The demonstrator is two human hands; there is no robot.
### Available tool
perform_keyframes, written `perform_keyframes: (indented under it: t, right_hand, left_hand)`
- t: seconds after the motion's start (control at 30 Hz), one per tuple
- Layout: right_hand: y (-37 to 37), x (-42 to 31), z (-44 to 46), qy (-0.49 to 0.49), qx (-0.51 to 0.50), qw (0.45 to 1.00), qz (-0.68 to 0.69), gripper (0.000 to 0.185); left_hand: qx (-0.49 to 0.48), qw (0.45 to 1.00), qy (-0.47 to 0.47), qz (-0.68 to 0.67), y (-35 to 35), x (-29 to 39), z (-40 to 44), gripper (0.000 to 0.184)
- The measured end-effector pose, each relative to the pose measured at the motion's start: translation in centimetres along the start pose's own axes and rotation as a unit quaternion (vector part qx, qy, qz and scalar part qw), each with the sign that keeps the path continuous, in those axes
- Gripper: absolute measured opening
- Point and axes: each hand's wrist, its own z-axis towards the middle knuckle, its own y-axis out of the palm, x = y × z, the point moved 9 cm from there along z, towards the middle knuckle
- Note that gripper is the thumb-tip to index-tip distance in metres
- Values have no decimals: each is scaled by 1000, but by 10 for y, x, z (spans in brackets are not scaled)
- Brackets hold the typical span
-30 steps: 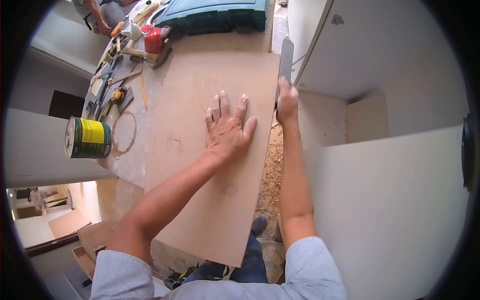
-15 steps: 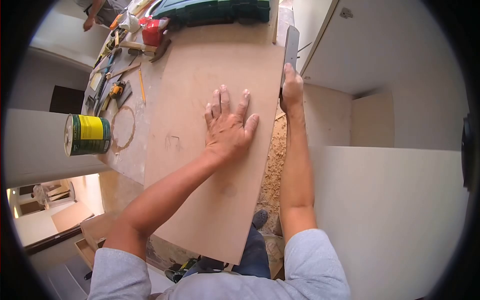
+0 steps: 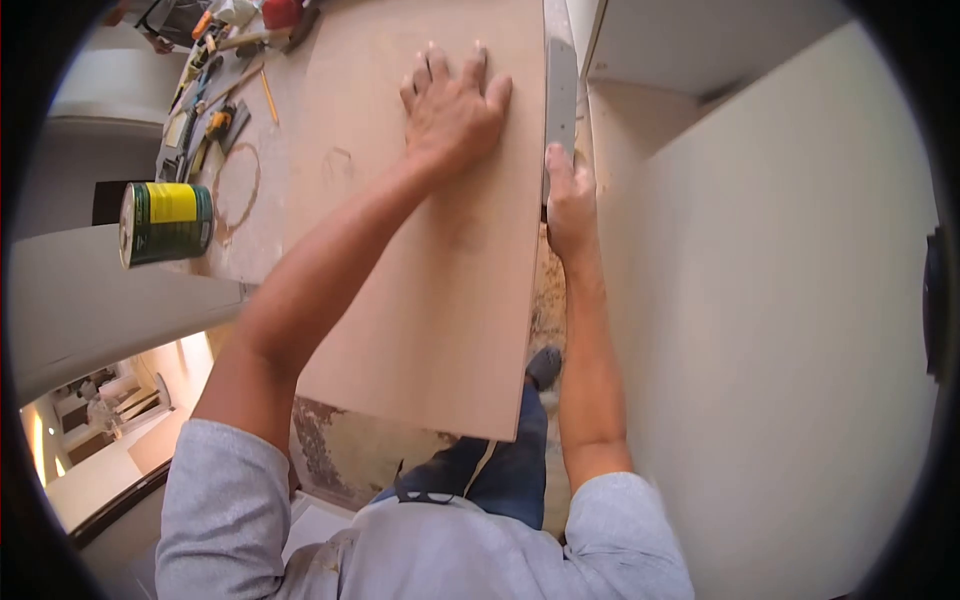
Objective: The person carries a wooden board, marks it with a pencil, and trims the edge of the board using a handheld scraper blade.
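Note:
A long tan wooden board (image 3: pixel 440 270) lies flat on the workbench, its near end jutting toward my body. My left hand (image 3: pixel 455 115) rests on its upper face with the fingers spread, pressing down and gripping nothing. At the board's right edge, my right hand (image 3: pixel 572 205) is closed around the near end of a long grey tool that looks like a hand plane (image 3: pixel 562 95). The tool's side faces up and it lies along the edge; its working face is hidden. A faint pencil mark shows left of my left wrist.
Left of the board, the workbench (image 3: pixel 270 190) carries a pencil (image 3: pixel 269 95), a hammer (image 3: pixel 245 40), a yellow-and-black tool (image 3: pixel 220 122) and a green-and-yellow can (image 3: pixel 167 222). A large pale panel (image 3: pixel 780 330) stands close on my right. Wood shavings (image 3: pixel 548 290) lie below the board's edge.
My right hand and the grey plane have come back toward me along the board's edge. My left hand stays flat on the board. The view has tilted down toward my body.

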Motion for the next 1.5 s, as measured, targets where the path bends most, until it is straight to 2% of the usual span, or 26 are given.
perform_keyframes:
  t: [0.1, 0.17, 0.23, 0.33, 0.4, 0.47, 0.5, 0.53, 0.6, 0.63, 0.73, 0.8, 0.83, 0.9, 0.93, 1.0, 1.1, 1.2, 1.27, 1.4, 1.5]
  right_hand:
    - [-1, -3, -41, -7, -7, 1000, -18, 38]
    - [-6, -10, -67, -28, -4, 999, -23, 39]
    - [-11, -5, -95, 13, 3, 998, -57, 37]
    - [-20, -2, -167, -5, 1, 996, -90, 34]
    - [-28, 1, -221, 24, 6, 994, -107, 33]
    - [-52, 31, -294, -65, 26, 964, -256, 33]
    - [-58, 42, -335, 75, 8, 989, -124, 34]
    - [-56, 52, -377, 212, -11, 977, 11, 34]
    - [-79, 59, -413, 185, 78, 979, 21, 38]
    - [-85, 57, -408, 174, 75, 982, 22, 38]
    - [-103, 43, -375, 139, 83, 986, -52, 37]
    - [-88, 42, -348, 144, 109, 983, 41, 35]
    - [-83, 36, -326, 133, 102, 985, 40, 35]
    - [-66, 26, -278, 139, 62, 987, -49, 34]
    - [-60, 28, -251, 132, 59, 988, -50, 34]
    - [-43, 10, -195, -29, 36, 985, -166, 33]
    - [-19, -11, -117, -64, 27, 987, -143, 35]
    - [-5, -23, -32, -40, 13, 986, -159, 36]
    - [6, -32, 36, -108, 12, 983, -147, 41]
    - [21, -29, 185, -86, 11, 981, -174, 50]
    - [39, -45, 277, -93, 2, 981, -173, 49]
  left_hand:
    - [9, 1000, 5, 1, -5, 1, 3, 70]
    - [-32, 999, -21, 19, -15, 12, -7, 67]
    - [-37, 999, -23, 19, -17, 12, -11, 66]
    - [-35, 999, -34, 14, -26, 15, -15, 65]
    - [-66, 997, -34, -3, -27, 18, -18, 65]
    - [-56, 998, -36, 2, -29, 17, -20, 64]
    - [-55, 998, -34, 7, -30, 19, -22, 64]
    - [-53, 998, -32, 11, -30, 20, -24, 63]
    - [-58, 998, -29, 9, -30, 18, -31, 63]
    - [-61, 998, -19, 4, -32, 22, -27, 63]
    - [-36, 999, -5, -15, -12, 8, -6, 68]
    - [-21, 999, -27, 4, -9, 3, -3, 68]
    - [-10, 1000, -22, 2, -9, 2, -1, 69]
    - [5, 1000, -21, -1, -8, -2, -1, 69]
    - [0, 1000, -19, -2, -8, -1, -2, 69]
    - [-3, 1000, -17, -3, -10, 2, -2, 69]
    - [-16, 999, -25, -15, -12, 3, -1, 68]
    - [-20, 999, -31, -21, -9, 1, 0, 68]
    - [-37, 999, -32, -24, -9, 2, 2, 67]
    - [-64, 997, -35, -5, -3, -1, 5, 68]
    - [-72, 997, -33, -2, 0, -2, 6, 69]
